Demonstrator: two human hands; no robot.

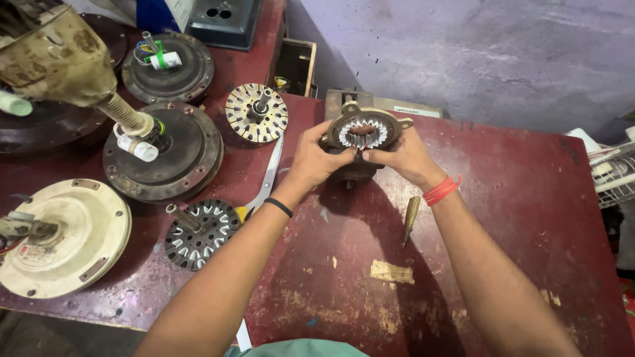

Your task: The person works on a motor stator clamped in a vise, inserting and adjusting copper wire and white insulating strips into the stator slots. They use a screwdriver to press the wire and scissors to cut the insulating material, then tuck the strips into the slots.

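Fingers [336, 147] of both hands around slotted motor stator [363, 132]

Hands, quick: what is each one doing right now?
Left hand: closed on the left side of the round toothed motor stator, holding it.
Right hand: closed on the stator's right side, holding it too.

Left hand [316, 158]: grips the left rim of a round motor stator [362, 134], fingers curled around it.
Right hand [403, 157]: holds the stator's right side, fingertips at its toothed opening.
Stator: raised near the counter's [516, 198] far edge.
Scissors [266, 182]: lying left of the left hand.
Screwdriver [411, 217]: lying below the right wrist.
Fan motors [162, 152]: crowd the counter's left edge.
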